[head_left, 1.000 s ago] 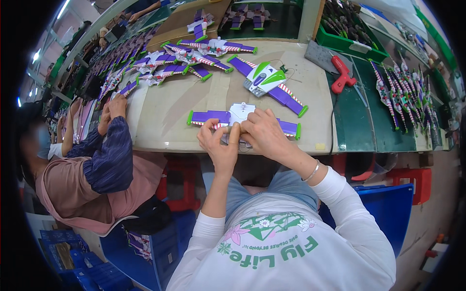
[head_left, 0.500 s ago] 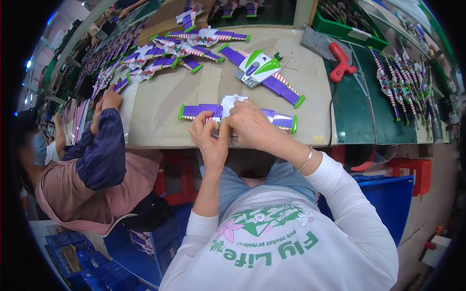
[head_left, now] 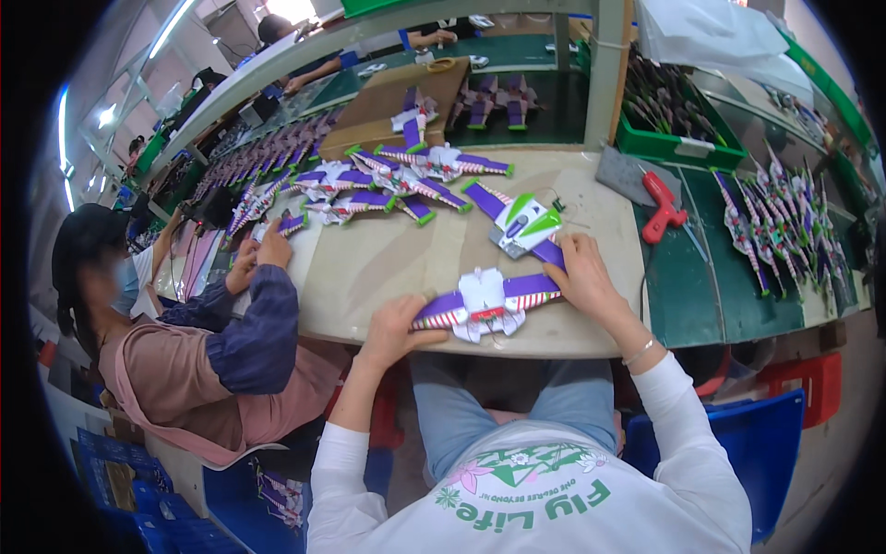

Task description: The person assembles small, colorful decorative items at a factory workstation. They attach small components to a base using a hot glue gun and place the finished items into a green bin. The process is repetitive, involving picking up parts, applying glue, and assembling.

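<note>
A toy wing assembly (head_left: 483, 294), white in the middle with purple and red-striped wings, spans the space between my hands at the table's near side. My left hand (head_left: 391, 332) is closed round its left wing tip. At the other tip, my right hand (head_left: 589, 280) grips the right wing, its fingers covering the end. Just beyond lies a toy plane (head_left: 524, 226) with a white, green and purple body; my right hand hides part of its right wing. Thin wires show at the lower edge of the held assembly.
Several wing assemblies (head_left: 346, 180) are heaped at the back left. To the right are a red glue gun (head_left: 661, 208), a green crate (head_left: 683, 143) of parts and a stack of wings (head_left: 784, 226). A co-worker (head_left: 203, 342) sits at my left, hands on a similar piece.
My hands have moved apart from the middle of the wing assembly to its two ends. The assembly now shows its red-striped side and wiring. The whole view has shifted.
</note>
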`<state>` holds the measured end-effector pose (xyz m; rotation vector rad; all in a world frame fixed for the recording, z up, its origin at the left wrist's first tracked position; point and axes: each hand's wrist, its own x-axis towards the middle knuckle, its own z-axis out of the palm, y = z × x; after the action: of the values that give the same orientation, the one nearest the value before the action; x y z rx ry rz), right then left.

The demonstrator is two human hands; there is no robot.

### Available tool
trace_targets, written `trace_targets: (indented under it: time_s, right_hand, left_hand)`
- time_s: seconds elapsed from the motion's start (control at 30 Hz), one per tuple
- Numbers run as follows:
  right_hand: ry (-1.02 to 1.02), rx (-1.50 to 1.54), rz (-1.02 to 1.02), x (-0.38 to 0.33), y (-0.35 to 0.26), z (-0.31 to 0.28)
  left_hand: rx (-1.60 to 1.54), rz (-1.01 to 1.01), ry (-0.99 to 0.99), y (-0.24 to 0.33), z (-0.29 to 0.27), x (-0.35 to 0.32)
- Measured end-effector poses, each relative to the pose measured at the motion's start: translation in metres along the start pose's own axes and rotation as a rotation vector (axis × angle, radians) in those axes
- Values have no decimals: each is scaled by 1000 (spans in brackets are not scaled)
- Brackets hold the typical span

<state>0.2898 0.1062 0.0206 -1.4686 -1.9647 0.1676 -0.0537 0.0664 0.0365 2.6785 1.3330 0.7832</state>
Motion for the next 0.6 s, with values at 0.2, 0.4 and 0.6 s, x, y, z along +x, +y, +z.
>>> trace_targets:
  time_s: [0.2,0.4,0.6]
  right_hand:
    - [-198,59,11,11,12,-12]
    - [-421,323,132,24,26,-38]
    - [-220,-118,-100,-3,-6,-3]
  left_hand:
    - [-336,-130,13,-7,6,-11]
    - [-954,-516,-229,-65,-34,1]
    - [-893,-632,263,-78,-40,95]
